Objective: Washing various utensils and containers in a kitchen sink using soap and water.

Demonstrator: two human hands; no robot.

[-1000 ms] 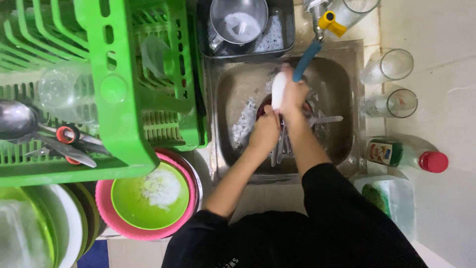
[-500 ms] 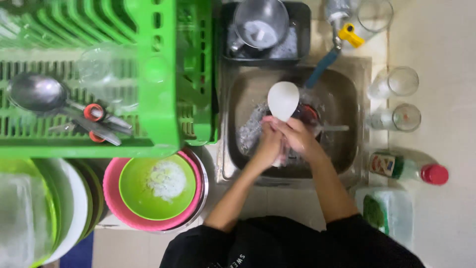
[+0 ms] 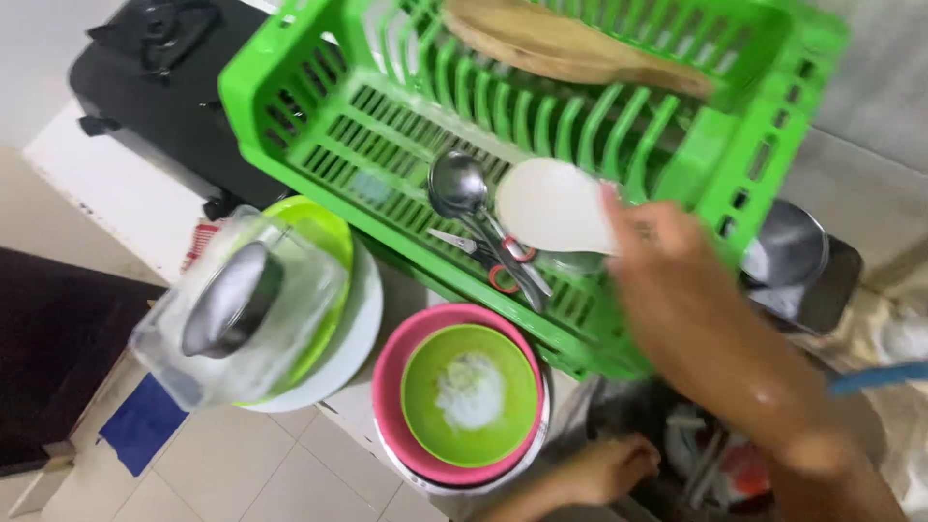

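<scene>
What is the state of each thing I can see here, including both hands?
right hand: shut on white rice paddle, over the rack
white rice paddle: held above the rack
left hand: low by the sink, grip unclear
green dish rack: holds utensils and a board
metal spoon: lying in the rack
scissors: closed, lying in the rack
wooden board: resting in the rack
green bowl: upright, white residue inside, nested in pink bowl

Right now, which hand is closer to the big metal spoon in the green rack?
The right hand. It holds a white paddle beside the spoon. The left hand is down by the sink, farther away.
</scene>
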